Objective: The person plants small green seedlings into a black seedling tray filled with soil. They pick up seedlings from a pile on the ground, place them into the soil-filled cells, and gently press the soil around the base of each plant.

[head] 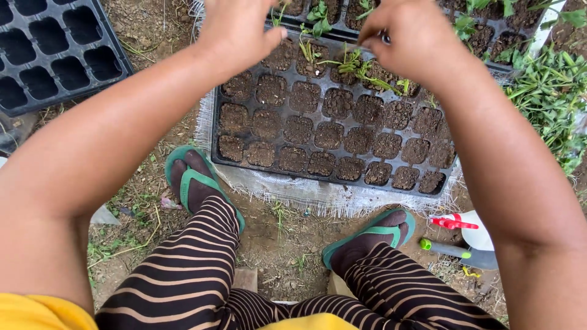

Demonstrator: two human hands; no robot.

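A person squatting on bare ground is working both hands over a black plastic seedling tray [244, 157] whose square cells are packed with dark soil, the tray lying on a frayed white woven sack [318, 197] just beyond 2 green flip-flops [195, 177]. The left hand [235, 29] is hovering half-curled and holding nothing, while the right hand [406, 36] is pinching something small I cannot tell over the thin green seedlings [354, 64] in the far rows. An empty black cell tray [55, 52] is lying at far left, and a white spray bottle with a red trigger [468, 229] is resting beside the right foot.
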